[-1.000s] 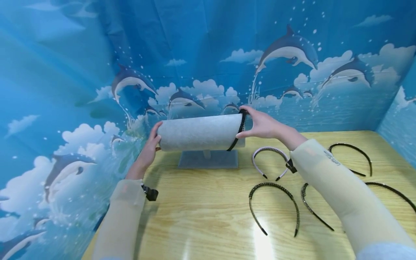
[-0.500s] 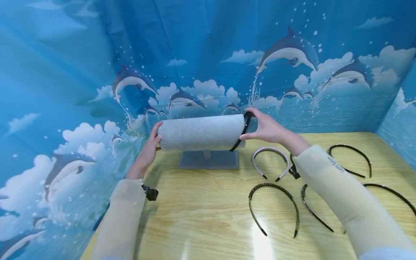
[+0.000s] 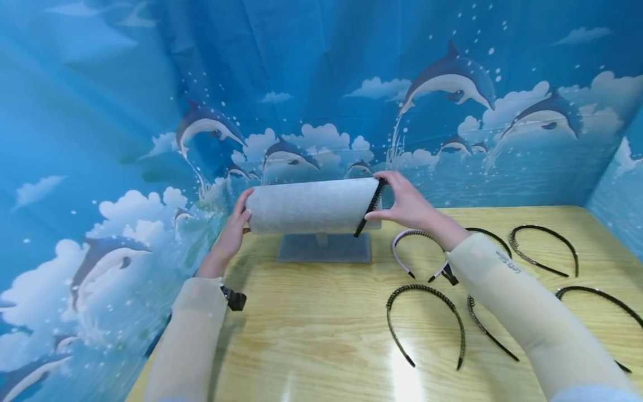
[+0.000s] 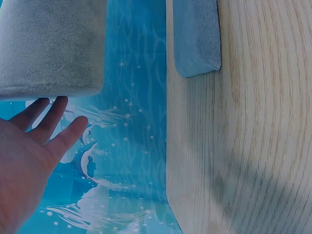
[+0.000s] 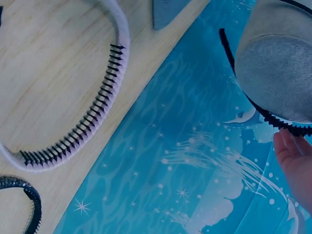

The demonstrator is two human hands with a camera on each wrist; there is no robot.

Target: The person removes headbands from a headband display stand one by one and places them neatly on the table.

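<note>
A grey plush display roll [image 3: 308, 206] lies sideways on a stand with a flat grey base [image 3: 324, 248]. My left hand [image 3: 230, 234] is at its left end; in the left wrist view the straightish fingers [image 4: 51, 117] touch that end. Around the right end, slanted, sits a black toothed headband [image 3: 370, 206]. My right hand [image 3: 409, 204] grips this headband between the thumb below and fingers at the top. The right wrist view shows the headband [image 5: 265, 115] along the roll's end face, one arm's tip sticking out, fingertips under the toothed part.
On the wooden table [image 3: 301, 329], a lilac headband [image 3: 397, 257] with black teeth lies right of the base. Several dark headbands, such as a beaded one [image 3: 424, 287] and one at the far right [image 3: 545, 228], lie around my right forearm. A blue dolphin-print backdrop [image 3: 321, 84] stands behind.
The right hand with the headband shifted slightly right, then back left, and the headband now slants more across the roll's end. The left hand stays at the other end.
</note>
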